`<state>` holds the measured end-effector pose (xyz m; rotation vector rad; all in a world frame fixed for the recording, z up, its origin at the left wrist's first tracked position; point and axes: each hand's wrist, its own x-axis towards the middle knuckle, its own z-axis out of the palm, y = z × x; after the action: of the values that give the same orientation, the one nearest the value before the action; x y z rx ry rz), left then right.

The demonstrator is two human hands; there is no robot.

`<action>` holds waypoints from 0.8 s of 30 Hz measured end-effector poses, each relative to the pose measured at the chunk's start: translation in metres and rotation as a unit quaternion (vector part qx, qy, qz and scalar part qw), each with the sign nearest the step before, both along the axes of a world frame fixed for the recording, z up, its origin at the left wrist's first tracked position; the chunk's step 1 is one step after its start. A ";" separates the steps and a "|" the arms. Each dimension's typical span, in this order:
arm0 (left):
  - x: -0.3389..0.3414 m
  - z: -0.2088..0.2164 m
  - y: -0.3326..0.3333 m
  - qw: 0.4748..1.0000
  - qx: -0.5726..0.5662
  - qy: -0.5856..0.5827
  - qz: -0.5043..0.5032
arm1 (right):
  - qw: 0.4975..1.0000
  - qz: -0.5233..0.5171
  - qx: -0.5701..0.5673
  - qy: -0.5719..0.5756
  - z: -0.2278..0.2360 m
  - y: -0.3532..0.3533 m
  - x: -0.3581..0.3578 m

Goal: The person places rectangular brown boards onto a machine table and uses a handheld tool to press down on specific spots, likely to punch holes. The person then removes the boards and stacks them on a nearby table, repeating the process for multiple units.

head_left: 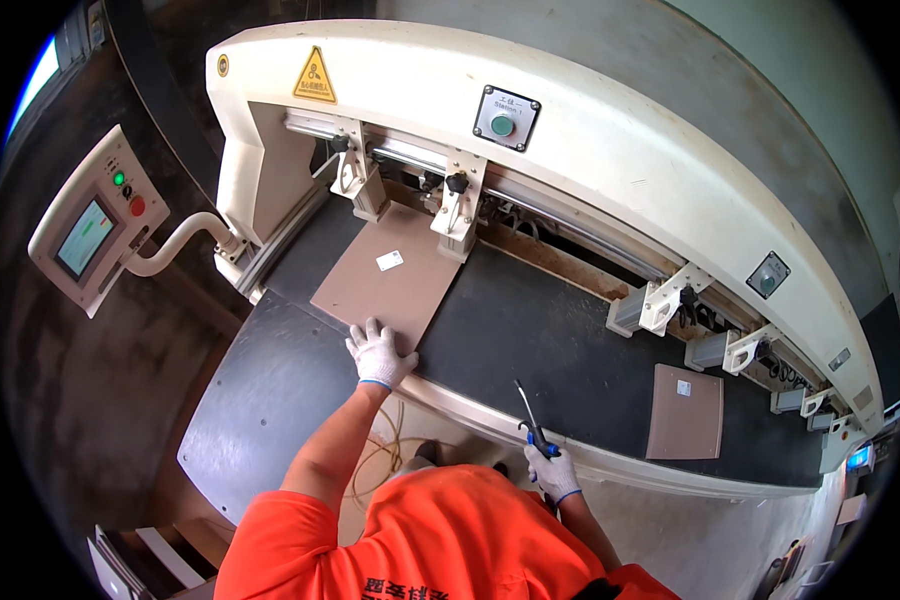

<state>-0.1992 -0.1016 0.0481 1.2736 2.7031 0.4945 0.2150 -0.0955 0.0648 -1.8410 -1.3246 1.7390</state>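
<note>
My gloved left hand (378, 357) lies on the near edge of a flat brown panel (370, 290), toward that edge's right end, with fingers spread wide, pointing far, and nothing gripped. The panel sits on the left part of the machine's dark bed (540, 330), straight ahead of that hand and to the far left of my right hand. Its sides run from near to far, leaning rightward at the far end; I take that as its long axis, though the far end passes beneath two white clamp brackets (454, 205), so I cannot tell its whole length or whether they press on it. A small white label (389, 260) faces up from its far half.

My left hand is clearly the nearer, touching the panel; my right hand (552, 470) is well apart from it, just off the bed's near edge. That hand is closed around a black-and-blue air gun (538, 440), its slim nozzle aimed far and slightly left, over the bed. I cannot tell how high the tip stands.

A second brown sheet (685, 415), also labelled, rests well to the right on the bed. The control screen (86, 238) stands at the far left.
</note>
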 end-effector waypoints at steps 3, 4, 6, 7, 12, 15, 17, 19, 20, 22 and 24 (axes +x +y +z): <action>-0.006 -0.005 -0.019 0.998 0.015 -0.026 -0.052 | 1.000 0.019 0.009 0.009 -0.008 0.000 0.002; -0.009 -0.008 -0.035 0.997 0.011 -0.039 -0.070 | 1.000 0.025 0.006 0.000 -0.003 0.001 -0.001; -0.017 -0.028 -0.079 0.993 0.049 0.004 -0.105 | 0.999 0.038 0.000 -0.017 0.009 0.007 -0.009; -0.022 -0.031 -0.103 0.991 0.050 0.010 -0.126 | 1.000 0.017 0.019 -0.001 -0.002 0.010 -0.010; -0.019 -0.025 -0.208 0.988 0.014 0.004 -0.154 | 0.999 0.032 0.020 0.003 -0.009 0.020 -0.014; -0.008 -0.028 -0.235 0.987 0.022 0.011 -0.157 | 0.999 0.053 0.008 0.007 -0.019 0.023 -0.020; 0.000 -0.031 -0.247 0.989 0.032 0.005 -0.146 | 0.993 0.110 0.038 -0.012 -0.029 0.026 -0.024; 0.009 -0.034 -0.250 0.990 0.046 -0.001 -0.132 | 0.984 0.160 0.079 -0.018 -0.041 0.034 -0.026; 0.011 -0.034 -0.250 0.991 0.052 -0.003 -0.126 | 0.983 0.161 0.081 -0.026 -0.045 0.036 -0.024; 0.015 -0.032 -0.247 0.992 0.062 -0.009 -0.113 | 0.981 0.166 0.087 -0.042 -0.039 0.043 -0.034; 0.018 -0.027 -0.244 0.992 0.071 -0.016 -0.102 | 0.984 0.161 0.060 -0.035 -0.014 0.048 -0.050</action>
<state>-0.1810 -0.3456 0.0208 1.5437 2.5122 0.6857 0.1648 -0.0475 0.0508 -1.7102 -1.7988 1.7089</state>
